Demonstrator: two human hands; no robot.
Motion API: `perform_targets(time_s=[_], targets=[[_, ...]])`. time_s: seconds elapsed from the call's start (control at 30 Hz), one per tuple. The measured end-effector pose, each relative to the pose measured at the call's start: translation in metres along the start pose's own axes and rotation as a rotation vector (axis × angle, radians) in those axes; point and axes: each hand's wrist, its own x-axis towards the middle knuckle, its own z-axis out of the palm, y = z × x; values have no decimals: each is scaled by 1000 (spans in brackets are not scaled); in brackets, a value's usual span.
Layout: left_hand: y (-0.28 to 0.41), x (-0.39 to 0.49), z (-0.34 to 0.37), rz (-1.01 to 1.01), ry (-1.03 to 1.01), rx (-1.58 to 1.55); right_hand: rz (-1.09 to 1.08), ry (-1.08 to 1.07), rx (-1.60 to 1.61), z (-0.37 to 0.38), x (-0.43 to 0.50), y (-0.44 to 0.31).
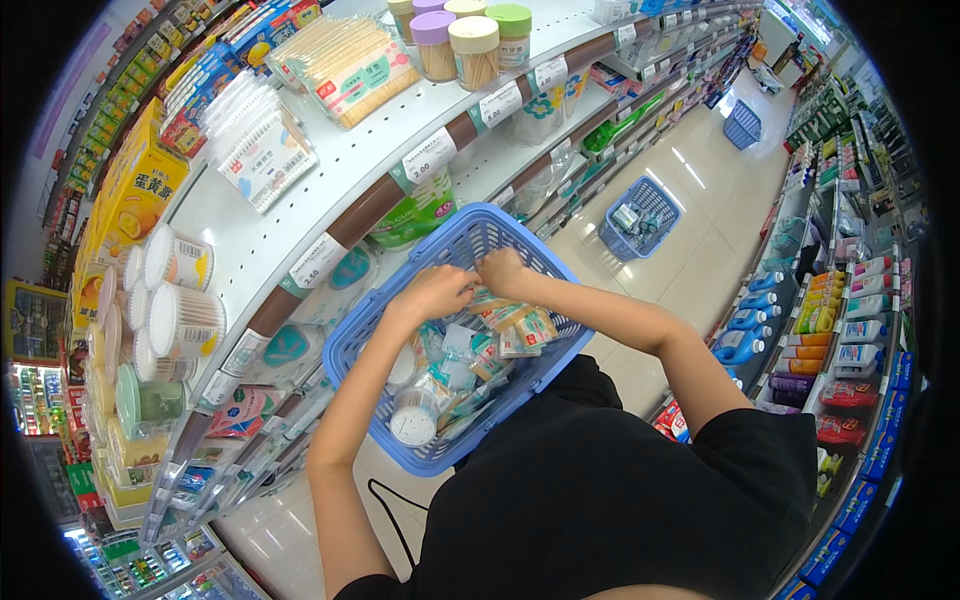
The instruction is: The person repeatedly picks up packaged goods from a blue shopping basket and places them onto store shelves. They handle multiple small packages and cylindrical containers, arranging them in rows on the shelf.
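Note:
A blue plastic shopping basket (534, 244) is in front of my body, beside the store shelf. My left hand (439, 291) and my right hand (504, 271) are close together over its far half, fingers curled and nearly touching. Whether either hand grips anything is hidden by the fingers. Just below them lie small packs of wooden toothpicks or swabs (523, 335). Nearer to me in the basket are a round tub of cotton swabs (414, 424) and several loose clear plastic packs (457, 356).
On the white shelf (360, 161) stand toothpick jars (476, 56), bagged toothpicks (367, 82), cotton swab packs (262, 161) and swab tubs (184, 322). Another blue basket holding packages (641, 214) sits on the aisle floor, with one more basket (742, 124) farther off. Bottle shelves (810, 322) line the right side.

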Motion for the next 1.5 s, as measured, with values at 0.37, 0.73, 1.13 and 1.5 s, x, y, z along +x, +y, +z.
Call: perform_targets(time_s=[0.37, 0.73, 1.13, 1.5], targets=[[-3, -31, -6, -125, 125, 17, 18, -10, 295, -96, -47, -5], [100, -32, -162, 170, 1201, -199, -474, 925, 957, -354, -112, 78], [34, 43, -214, 29, 1002, -682, -372, 1133, 390, -392, 39, 126], [20, 64, -223, 111, 993, -716, -319, 1001, 312, -395, 35, 131]])
